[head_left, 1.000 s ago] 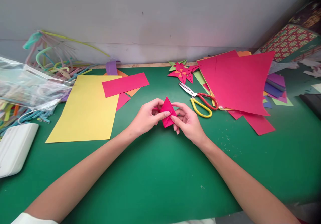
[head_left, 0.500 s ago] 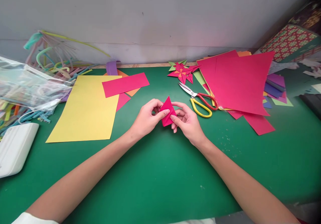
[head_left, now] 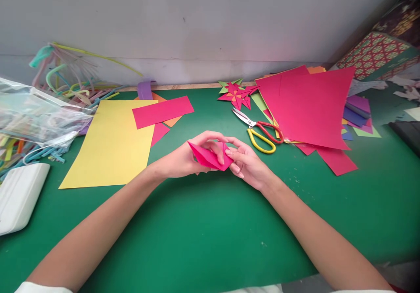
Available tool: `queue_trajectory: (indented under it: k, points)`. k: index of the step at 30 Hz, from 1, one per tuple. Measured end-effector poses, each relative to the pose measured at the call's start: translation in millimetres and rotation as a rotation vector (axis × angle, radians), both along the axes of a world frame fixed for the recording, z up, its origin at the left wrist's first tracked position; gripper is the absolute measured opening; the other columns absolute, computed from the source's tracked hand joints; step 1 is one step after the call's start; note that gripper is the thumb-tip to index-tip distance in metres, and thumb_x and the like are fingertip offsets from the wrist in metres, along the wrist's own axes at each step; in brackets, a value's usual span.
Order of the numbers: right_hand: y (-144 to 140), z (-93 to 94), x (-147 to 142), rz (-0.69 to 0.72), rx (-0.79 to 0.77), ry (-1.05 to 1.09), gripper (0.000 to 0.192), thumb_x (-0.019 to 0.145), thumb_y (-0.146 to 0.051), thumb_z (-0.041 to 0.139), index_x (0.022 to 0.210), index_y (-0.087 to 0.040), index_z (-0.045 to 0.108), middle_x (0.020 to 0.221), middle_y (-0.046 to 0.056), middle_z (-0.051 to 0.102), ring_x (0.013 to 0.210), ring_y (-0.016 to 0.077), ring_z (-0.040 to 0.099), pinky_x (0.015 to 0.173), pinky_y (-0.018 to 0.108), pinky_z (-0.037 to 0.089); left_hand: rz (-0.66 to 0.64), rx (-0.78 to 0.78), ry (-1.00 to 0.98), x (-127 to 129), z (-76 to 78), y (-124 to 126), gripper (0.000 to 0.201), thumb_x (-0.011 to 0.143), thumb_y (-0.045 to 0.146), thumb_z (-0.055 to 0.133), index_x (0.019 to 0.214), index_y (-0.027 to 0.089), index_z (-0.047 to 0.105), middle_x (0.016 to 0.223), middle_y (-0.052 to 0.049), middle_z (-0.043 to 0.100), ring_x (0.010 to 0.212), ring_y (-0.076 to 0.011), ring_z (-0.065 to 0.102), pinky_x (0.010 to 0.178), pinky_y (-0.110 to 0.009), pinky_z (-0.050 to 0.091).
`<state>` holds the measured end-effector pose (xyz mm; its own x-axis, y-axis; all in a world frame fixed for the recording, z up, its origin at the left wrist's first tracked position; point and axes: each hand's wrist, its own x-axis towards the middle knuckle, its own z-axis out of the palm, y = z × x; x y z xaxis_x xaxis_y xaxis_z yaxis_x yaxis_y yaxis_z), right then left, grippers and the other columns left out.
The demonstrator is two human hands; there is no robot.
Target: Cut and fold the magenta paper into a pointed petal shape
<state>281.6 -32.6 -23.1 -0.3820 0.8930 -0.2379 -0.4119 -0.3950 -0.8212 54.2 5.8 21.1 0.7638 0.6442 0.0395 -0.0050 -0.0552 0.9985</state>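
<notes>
A small folded piece of pink paper [head_left: 207,156] is held just above the green mat [head_left: 203,227] at the centre. My left hand [head_left: 183,159] grips its left side, thumb under and fingers curled over the top. My right hand [head_left: 247,164] pinches its right end with thumb and forefinger. The fold lies nearly flat, its point aimed left.
A yellow sheet [head_left: 111,142] and pink strips [head_left: 162,111] lie to the left. Scissors with yellow and red handles [head_left: 259,131], a folded paper star [head_left: 236,93] and a stack of pink sheets [head_left: 308,107] sit to the right. A plastic bag of pipe cleaners [head_left: 39,113] and a white box [head_left: 18,194] are at far left.
The folded pink paper was upright with its point up; both hands have turned it down so it lies nearly flat, pointing left. My left hand has rolled over the top of it.
</notes>
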Motion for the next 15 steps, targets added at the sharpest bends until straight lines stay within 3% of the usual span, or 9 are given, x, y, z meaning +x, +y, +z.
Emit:
queue_trajectory:
  k: [4, 6, 8, 10, 12, 13, 15]
  points:
    - [0, -1.1, -2, -0.004, -0.009, 0.005, 0.045, 0.087, -0.039, 0.084, 0.126, -0.023, 0.068, 0.07, -0.007, 0.058, 0.045, 0.0051, 0.043, 0.035, 0.015, 0.035, -0.004, 0.095, 0.045, 3, -3.4, 0, 0.017, 0.092, 0.03, 0.078, 0.104, 0.02, 0.071, 0.108, -0.01, 0.072, 0.092, -0.0207, 0.072, 0.06, -0.024, 0.056]
    - [1, -2.7, -3, -0.079, 0.02, -0.028, 0.046, 0.084, -0.04, 0.087, 0.122, -0.021, 0.069, 0.071, -0.007, 0.059, 0.046, 0.0056, 0.047, 0.036, 0.015, 0.037, 0.057, 0.082, 0.023, 7, -9.0, -1, 0.019, 0.091, 0.032, 0.078, 0.104, 0.02, 0.07, 0.114, -0.011, 0.068, 0.09, -0.0188, 0.07, 0.055, -0.022, 0.055]
    - [3, -4.8, -4, -0.218, 0.064, -0.078, 0.048, 0.08, -0.04, 0.09, 0.118, -0.021, 0.069, 0.072, -0.006, 0.062, 0.048, 0.0072, 0.054, 0.039, 0.016, 0.043, 0.257, 0.023, -0.053, 14, -17.3, -4, 0.034, 0.091, 0.033, 0.078, 0.119, 0.024, 0.062, 0.117, -0.008, 0.064, 0.08, -0.0143, 0.067, 0.049, -0.02, 0.051]
    - [5, -6.8, -4, -0.368, 0.099, -0.125, 0.048, 0.077, -0.042, 0.092, 0.113, -0.021, 0.067, 0.073, -0.005, 0.065, 0.052, 0.0091, 0.06, 0.044, 0.018, 0.051, 0.581, 0.011, -0.128, 21, -26.2, -8, 0.042, 0.093, 0.036, 0.074, 0.129, 0.029, 0.053, 0.11, -0.002, 0.061, 0.065, -0.0084, 0.058, 0.043, -0.018, 0.044]
    - [6, -8.4, -3, -0.47, 0.113, -0.156, 0.045, 0.076, -0.043, 0.092, 0.106, -0.022, 0.065, 0.075, -0.005, 0.067, 0.055, 0.0103, 0.065, 0.05, 0.02, 0.057, 0.798, -0.002, -0.133, 26, -33.2, -13, 0.029, 0.099, 0.043, 0.066, 0.121, 0.028, 0.054, 0.095, 0.002, 0.058, 0.055, -0.0063, 0.047, 0.04, -0.017, 0.036]
    - [6, -8.9, -3, -0.498, 0.116, -0.165, 0.044, 0.077, -0.043, 0.092, 0.103, -0.022, 0.064, 0.075, -0.005, 0.068, 0.056, 0.0105, 0.066, 0.051, 0.021, 0.059, 0.802, -0.02, -0.094, 28, -35.5, -16, 0.025, 0.101, 0.047, 0.062, 0.112, 0.026, 0.057, 0.087, 0.003, 0.057, 0.054, -0.0065, 0.044, 0.041, -0.018, 0.034]
    - [5, -9.2, -5, -0.525, 0.125, -0.168, 0.042, 0.078, -0.043, 0.091, 0.101, -0.022, 0.063, 0.077, -0.005, 0.069, 0.056, 0.0108, 0.068, 0.054, 0.022, 0.061, 0.646, -0.045, 0.026, 32, -37.5, -20, 0.032, 0.1, 0.052, 0.062, 0.097, 0.021, 0.063, 0.079, 0.002, 0.058, 0.058, -0.0081, 0.048, 0.048, -0.02, 0.038]
